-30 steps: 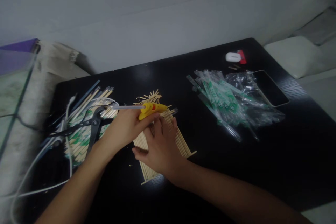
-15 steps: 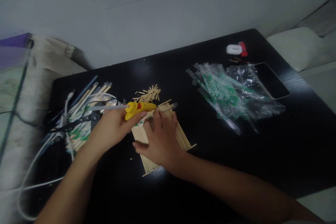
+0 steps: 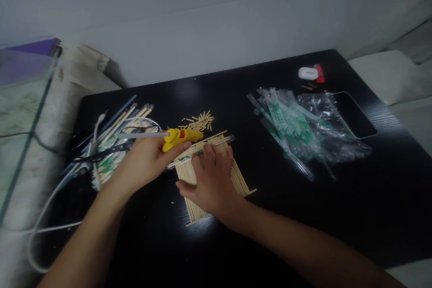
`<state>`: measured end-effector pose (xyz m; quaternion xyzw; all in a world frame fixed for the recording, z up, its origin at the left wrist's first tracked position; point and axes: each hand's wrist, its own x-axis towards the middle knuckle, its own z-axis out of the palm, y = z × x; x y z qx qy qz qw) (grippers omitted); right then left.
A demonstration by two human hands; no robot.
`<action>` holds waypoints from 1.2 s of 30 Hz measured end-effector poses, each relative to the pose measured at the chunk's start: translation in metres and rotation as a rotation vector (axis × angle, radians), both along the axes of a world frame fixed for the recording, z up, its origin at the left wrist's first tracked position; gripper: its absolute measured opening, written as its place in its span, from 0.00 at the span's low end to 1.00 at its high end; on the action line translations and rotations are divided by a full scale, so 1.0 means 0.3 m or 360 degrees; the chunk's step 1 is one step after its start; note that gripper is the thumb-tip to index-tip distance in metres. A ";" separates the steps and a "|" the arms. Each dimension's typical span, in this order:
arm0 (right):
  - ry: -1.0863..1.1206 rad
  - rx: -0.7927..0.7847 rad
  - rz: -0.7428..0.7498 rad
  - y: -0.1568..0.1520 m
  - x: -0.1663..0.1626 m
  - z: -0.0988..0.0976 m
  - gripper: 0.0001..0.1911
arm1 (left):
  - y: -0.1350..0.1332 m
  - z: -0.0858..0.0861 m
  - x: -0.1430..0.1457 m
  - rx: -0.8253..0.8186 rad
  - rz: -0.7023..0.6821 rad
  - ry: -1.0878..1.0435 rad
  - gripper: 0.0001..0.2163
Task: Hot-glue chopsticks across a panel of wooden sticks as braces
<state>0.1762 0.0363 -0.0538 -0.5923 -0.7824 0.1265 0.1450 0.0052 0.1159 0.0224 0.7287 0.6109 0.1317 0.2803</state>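
Observation:
My left hand is wrapped around a yellow hot glue gun, whose pale glue stick juts out of its back toward the left. The gun's front end is over the far edge of a panel of wooden sticks, laid side by side with a crosspiece at the near edge. My right hand lies on the panel with its fingers spread and bent, the thumb stretched left. Its fingertips touch near a chopstick in a clear and green wrapper lying across the panel; the exact contact is hidden.
Short cut stick pieces lie behind the panel. Wrapped chopsticks, black-handled pliers or cutters and a white cable are at left. On the right are torn wrappers, a phone and a white case.
The whole view has shifted a little, so most things appear slightly farther right and lower. Both hands stay in about the same place at the panel, with the glue gun still in my left.

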 end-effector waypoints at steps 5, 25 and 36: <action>0.0004 0.0005 0.0014 0.000 0.000 -0.005 0.37 | -0.002 -0.016 0.036 0.0002 -0.0042 0.0096 0.25; 0.0020 0.0012 0.0047 0.002 0.001 -0.002 0.40 | -0.013 -0.058 0.092 -0.0023 -0.0133 -0.0039 0.20; 0.0006 0.0052 0.0026 0.001 0.000 -0.004 0.37 | -0.012 -0.029 0.055 0.0032 -0.0105 0.0159 0.27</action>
